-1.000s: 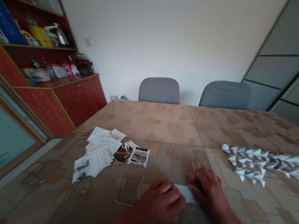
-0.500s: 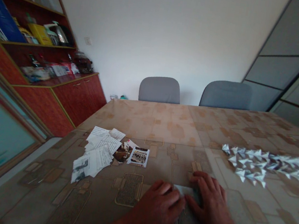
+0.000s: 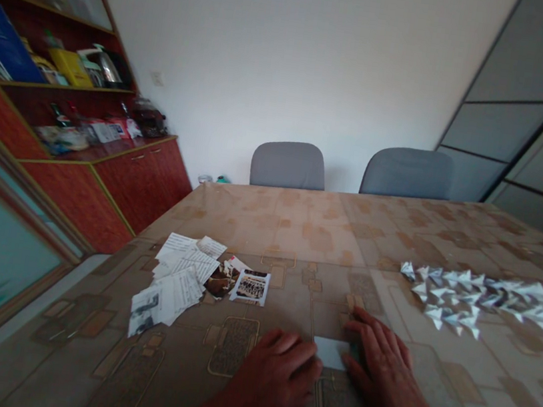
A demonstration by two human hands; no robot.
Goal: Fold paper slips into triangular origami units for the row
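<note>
A small white rectangle of paper (image 3: 331,353) lies flat on the table between my hands. My left hand (image 3: 280,376) has its fingers curled and pressed together at the paper's left end; its thumb and fingertips are mostly hidden. Stretched out over the paper's right end is my right hand (image 3: 378,357), its thumb and fingers apart, the thumb at the paper's lower right corner. To the left lies a loose pile of printed paper pieces (image 3: 179,285), with a small picture piece (image 3: 250,287) at its right side. Several folded paper pieces (image 3: 460,297) stand in rows at the right.
A patterned cover lies over the table (image 3: 298,227). Two grey chairs (image 3: 287,165) stand at its far edge, before a white wall. At the left is a red-brown cabinet (image 3: 139,171) with shelves of household things, including a kettle (image 3: 109,66). Grey panels (image 3: 494,127) stand at the right.
My left hand has moved left, uncovering more of the white paper. My right hand stays almost in place at the paper's right end. The view has shifted slightly.
</note>
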